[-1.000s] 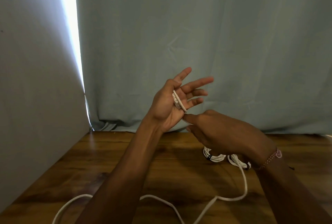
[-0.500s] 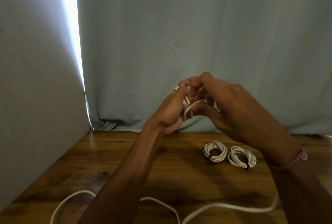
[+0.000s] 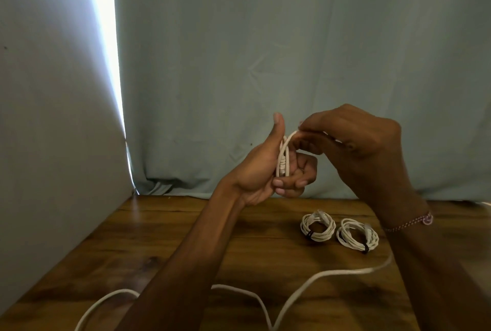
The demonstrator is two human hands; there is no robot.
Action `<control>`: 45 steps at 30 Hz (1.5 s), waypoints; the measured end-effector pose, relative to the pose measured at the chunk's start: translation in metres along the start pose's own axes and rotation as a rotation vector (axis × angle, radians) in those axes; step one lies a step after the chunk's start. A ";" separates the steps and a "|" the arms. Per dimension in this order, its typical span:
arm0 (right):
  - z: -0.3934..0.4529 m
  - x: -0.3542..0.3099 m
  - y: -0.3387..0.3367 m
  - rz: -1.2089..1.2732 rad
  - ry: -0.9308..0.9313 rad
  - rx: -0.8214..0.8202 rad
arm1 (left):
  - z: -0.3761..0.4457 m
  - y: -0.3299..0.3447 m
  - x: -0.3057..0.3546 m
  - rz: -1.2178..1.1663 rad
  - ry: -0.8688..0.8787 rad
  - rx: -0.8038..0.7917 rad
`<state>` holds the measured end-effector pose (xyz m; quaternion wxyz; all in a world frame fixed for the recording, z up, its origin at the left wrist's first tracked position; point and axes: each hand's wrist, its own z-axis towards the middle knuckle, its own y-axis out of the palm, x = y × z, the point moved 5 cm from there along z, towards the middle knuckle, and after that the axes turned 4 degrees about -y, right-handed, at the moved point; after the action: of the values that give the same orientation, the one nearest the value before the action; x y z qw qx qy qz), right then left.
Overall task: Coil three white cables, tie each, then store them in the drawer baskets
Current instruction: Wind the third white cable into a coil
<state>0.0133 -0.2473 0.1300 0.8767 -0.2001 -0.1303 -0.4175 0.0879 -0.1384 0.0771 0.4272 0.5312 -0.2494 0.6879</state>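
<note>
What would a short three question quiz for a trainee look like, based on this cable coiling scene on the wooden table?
1. True or false: two tied white cable coils, the left one and the right one, lie side by side on the brown wooden table.
2. Which hand holds the loops of the loose white cable: A left hand, B right hand, C neither?
3. Fill in: each finished coil is bound by a ____ coloured tie.

Key:
1. True.
2. A; the right hand pinches the strand at the top of the loops.
3. Black.
</note>
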 end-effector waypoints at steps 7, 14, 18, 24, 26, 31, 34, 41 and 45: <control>-0.013 0.017 0.012 -0.096 0.012 0.011 | -0.004 0.010 0.010 -0.166 0.035 -0.236; -0.027 0.023 0.046 -0.030 0.104 -0.089 | -0.005 0.013 0.003 -0.135 -0.043 -0.283; -0.031 0.026 0.058 0.059 0.188 -0.132 | -0.003 0.010 0.008 -0.160 -0.005 -0.220; -0.036 0.017 0.092 0.126 0.311 -0.484 | -0.004 -0.008 0.018 -0.091 0.184 0.042; -0.043 0.006 0.100 0.163 0.343 -0.695 | -0.009 -0.012 0.028 -0.087 0.255 0.097; -0.043 -0.025 0.099 0.230 0.308 -0.942 | -0.018 -0.029 0.040 -0.095 0.354 0.147; -0.040 -0.035 0.093 0.170 0.284 -1.023 | -0.015 -0.037 0.035 -0.098 0.345 0.194; -0.010 -0.039 0.048 0.192 0.341 -0.813 | -0.018 -0.055 0.034 -0.010 0.329 0.301; -0.001 -0.033 0.025 0.330 0.524 -0.702 | -0.018 -0.056 0.032 -0.016 0.308 0.315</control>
<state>0.0125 -0.2114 0.1105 0.8141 -0.3905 0.2782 -0.3276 0.1236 -0.0851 0.0955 0.3774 0.4819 -0.0662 0.7880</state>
